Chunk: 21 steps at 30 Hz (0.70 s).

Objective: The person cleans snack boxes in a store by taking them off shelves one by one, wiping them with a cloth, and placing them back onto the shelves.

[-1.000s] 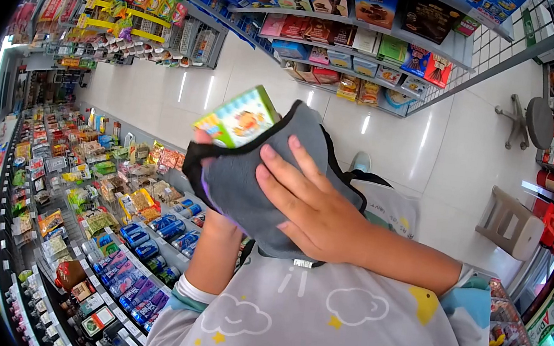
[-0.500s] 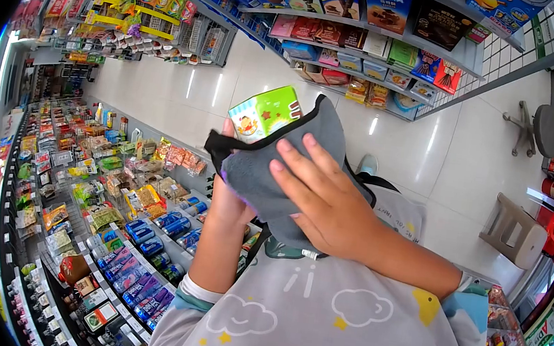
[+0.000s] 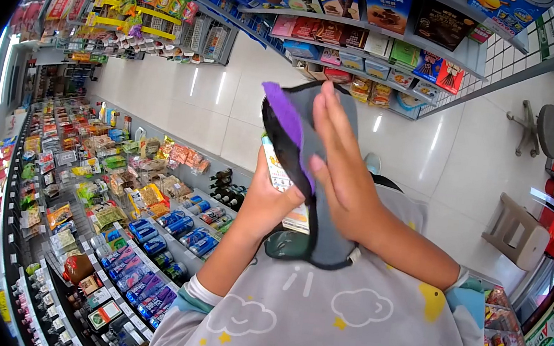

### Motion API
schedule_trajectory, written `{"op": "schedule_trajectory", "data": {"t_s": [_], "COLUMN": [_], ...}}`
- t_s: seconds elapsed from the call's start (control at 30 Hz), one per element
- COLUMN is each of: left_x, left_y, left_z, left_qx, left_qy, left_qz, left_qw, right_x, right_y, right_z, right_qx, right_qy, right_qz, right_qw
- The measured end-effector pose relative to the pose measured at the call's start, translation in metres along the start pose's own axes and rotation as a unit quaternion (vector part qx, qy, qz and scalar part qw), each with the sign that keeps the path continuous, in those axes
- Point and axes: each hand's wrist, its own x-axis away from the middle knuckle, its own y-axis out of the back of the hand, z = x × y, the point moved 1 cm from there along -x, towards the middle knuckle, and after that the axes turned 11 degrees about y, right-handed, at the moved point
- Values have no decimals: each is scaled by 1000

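A grey and purple cloth [image 3: 326, 231] with a black border is folded over a small, mostly covered carton [image 3: 297, 218]. My left hand [image 3: 266, 203] grips this carton from the left, its thumb pressing on the cloth's black edge. Flat against the grey side of the cloth lies my right hand [image 3: 339, 174], its fingers stretched out and pointing up. A flap of the cloth's purple side stands up between the two hands. Much of the carton is hidden behind the cloth and the left hand.
Racks of packaged snacks [image 3: 106, 214] and blue packs [image 3: 174, 222] stand on the left. Ahead is a shelf of boxed biscuits [image 3: 387, 10]. To the right are a beige stool [image 3: 515, 230] and a wheeled chair [image 3: 549, 130] on the tiled floor [image 3: 231, 91].
The cloth has turned, so its purple side and black edge now show. The carton's green face has swung out of sight. My right hand has tilted more upright along the cloth.
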Motion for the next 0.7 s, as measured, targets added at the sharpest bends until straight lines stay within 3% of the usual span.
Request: {"op": "schedule_trajectory", "data": {"t_s": [0.1,0.2,0.3,0.37,0.4,0.47,0.53,0.57,0.6,0.67,0.7], "left_x": [-1,-4,-7,-10,-11,-9,-9,-9,-9,-13,-19], "left_y": [4,6,4,-12,-26,-26,-30,-28,-27,-38,-35], "left_z": [-13,-28,-40,-52,-59,-59,-56,-47,-41,-34,-31], "left_qx": [27,85,211,213,196,136,177,156,134,181,191], "left_qy": [51,53,47,60,75,97,132,141,150,120,96], "left_qz": [3,-1,81,71,61,45,154,121,87,46,93], "left_qw": [998,995,973,973,976,985,963,970,976,975,972], "right_x": [8,19,31,33,32,28,23,18,16,9,7], "right_y": [4,7,15,32,39,50,59,62,62,64,65], "right_z": [8,13,11,17,18,16,14,14,16,24,28], "right_qx": [47,-15,-124,-343,-343,-361,-367,-174,-75,78,126], "right_qy": [30,2,-59,-301,-300,-282,-255,-144,-86,12,52], "right_qz": [45,73,-5,-93,-95,-145,-172,-133,-105,-37,16], "right_qw": [997,997,991,885,885,877,878,965,988,996,991]}}
